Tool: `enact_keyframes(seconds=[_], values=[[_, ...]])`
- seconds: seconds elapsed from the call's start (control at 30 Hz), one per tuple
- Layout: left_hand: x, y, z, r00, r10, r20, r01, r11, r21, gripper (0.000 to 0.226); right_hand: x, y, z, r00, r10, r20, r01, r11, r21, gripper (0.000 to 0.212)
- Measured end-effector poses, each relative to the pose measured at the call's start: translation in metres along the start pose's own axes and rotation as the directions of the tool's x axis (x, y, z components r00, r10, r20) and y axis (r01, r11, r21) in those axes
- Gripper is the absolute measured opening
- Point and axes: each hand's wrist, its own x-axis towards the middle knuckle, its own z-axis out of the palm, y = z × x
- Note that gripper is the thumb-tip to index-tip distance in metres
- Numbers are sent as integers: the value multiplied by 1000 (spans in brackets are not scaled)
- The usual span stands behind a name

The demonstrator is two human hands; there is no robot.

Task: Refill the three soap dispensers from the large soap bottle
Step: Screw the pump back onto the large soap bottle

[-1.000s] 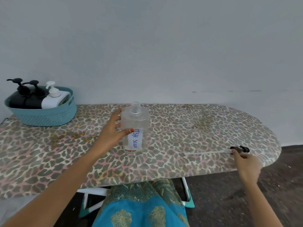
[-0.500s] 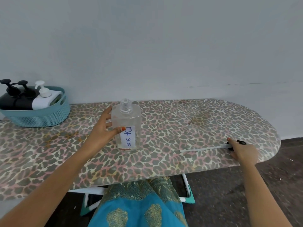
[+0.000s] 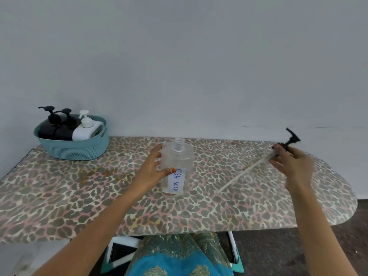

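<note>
Pump (image 3: pixel 286 145) now lifted off the ironing board (image 3: pixel 258 212), pinched in my right hand (image 3: pixel 292 166). Left hand (image 3: pixel 151 172) wraps the open dish soap bottle (image 3: pixel 177 166), right of the basket (image 3: pixel 75 148). Thread tube (image 3: pixel 243 174) straight into the neck, keep the bottle steady.

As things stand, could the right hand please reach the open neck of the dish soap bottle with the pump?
Probably yes: the right hand holds the pump, the neck is uncovered, and bare board lies between.
</note>
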Motion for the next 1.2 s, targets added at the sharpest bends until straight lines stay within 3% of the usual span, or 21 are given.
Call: enact_keyframes(seconds=[0.23,0.43,0.77,0.93,1.2], values=[[5,2,-2,1000,13,25,-13,1000,-19,79,-48,-96,66,933,-334,133,303,930,206,39],[8,0,-4,999,19,41,-18,1000,-24,82,-66,-142,99,847,-501,177,449,853,265,33],[9,-2,-3,998,44,41,-43,999,-32,67,-76,-103,135,764,-560,321,551,825,129,28],[9,-5,-3,998,45,33,-44,999,-19,76,-86,-67,147,698,-546,463,596,802,48,37],[11,-6,-2,999,28,23,-27,999,-22,79,-98,-11,154,626,-487,609,646,761,-55,32]])
